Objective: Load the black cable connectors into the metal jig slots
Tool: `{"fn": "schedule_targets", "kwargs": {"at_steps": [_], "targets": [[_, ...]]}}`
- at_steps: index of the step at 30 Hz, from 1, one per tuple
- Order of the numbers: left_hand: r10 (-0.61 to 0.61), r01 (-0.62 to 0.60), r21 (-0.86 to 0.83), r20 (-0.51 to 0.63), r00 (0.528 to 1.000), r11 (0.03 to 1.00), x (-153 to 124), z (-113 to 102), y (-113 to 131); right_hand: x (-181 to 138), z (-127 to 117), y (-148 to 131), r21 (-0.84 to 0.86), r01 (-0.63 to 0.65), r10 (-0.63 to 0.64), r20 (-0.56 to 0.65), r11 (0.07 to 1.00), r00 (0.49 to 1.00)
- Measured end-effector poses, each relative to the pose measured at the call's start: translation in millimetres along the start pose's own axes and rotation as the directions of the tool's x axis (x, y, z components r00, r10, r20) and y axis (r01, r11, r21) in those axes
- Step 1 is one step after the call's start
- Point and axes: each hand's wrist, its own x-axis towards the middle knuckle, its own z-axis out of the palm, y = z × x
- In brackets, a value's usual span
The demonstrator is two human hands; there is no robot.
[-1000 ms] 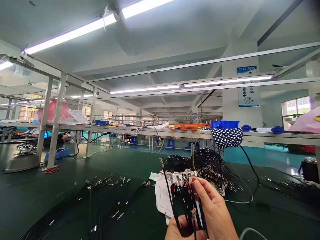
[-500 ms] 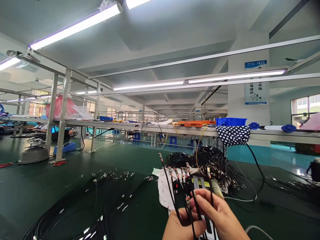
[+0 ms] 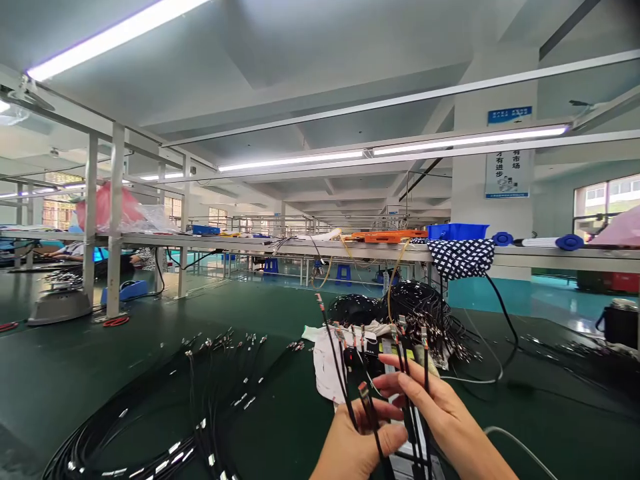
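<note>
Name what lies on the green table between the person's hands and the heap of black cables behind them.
In the head view, a crumpled white cloth lies between the hands, left hand and right hand, and the black cable heap.

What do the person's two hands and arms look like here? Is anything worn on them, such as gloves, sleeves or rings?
Both hands are bare: the left hand and the right hand wear no gloves, and no ring shows on any visible finger. The right forearm runs bare to the lower picture edge, with no sleeve or watch in view. Of the left arm only the hand and wrist show, also uncovered. The fingernails look short and unpainted.
</note>
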Motion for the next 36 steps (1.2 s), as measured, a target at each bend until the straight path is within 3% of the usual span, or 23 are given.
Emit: {"fn": "schedule_targets", "kwargs": {"at_steps": [3,7,10,14,19,25,28,32,36], "targets": [[0.021,-0.021,-0.009,0.035,0.999,1.000,1.9,3.4,-1.2,-4.1,-0.4,-5.3,0.061,-0.065,0.065,0.006,0.996,0.998],[0.059,-0.057,0.033,-0.059,0.997,0.998,7.4,-5.0,-11.4,-9.9,-9.7,-9.5,0.061,-0.111,0.109,0.040,0.992,0.993],[0.055,-0.053,0.030,-0.071,0.996,0.998,8.3,-12.2,-15.3,-7.4,-18.8,-8.1,-0.152,-0.021,0.026,0.035,0.988,0.999],[-0.015,0.015,0.052,0.009,1.000,0.999,-0.6,-8.4,-1.3,1.0,-25.3,-2.2,-0.375,0.068,-0.012,0.150,0.925,0.989],[-0.119,0.111,0.089,0.092,0.989,0.990,-8.3,4.1,16.4,1.0,-24.8,-5.2,-0.356,-0.005,0.072,0.175,0.934,0.982],[-0.063,0.066,0.122,-0.028,0.998,0.990,-2.2,2.7,5.3,-2.7,-35.1,-14.0,-0.350,-0.023,0.084,0.160,0.936,0.983],[-0.056,0.056,0.128,-0.001,0.998,0.990,-2.0,1.9,4.4,-3.6,-35.9,-14.5,-0.325,-0.023,0.085,0.178,0.945,0.980],[-0.091,0.089,0.028,0.079,0.993,0.996,-3.3,0.8,9.0,-10.4,-25.2,-20.9,-0.299,0.047,0.006,0.173,0.953,0.985],[-0.054,0.063,-0.115,0.079,0.995,0.991,0.8,-4.2,2.2,-17.8,-15.3,-19.2,-0.117,0.016,0.010,0.220,0.993,0.975]]}}
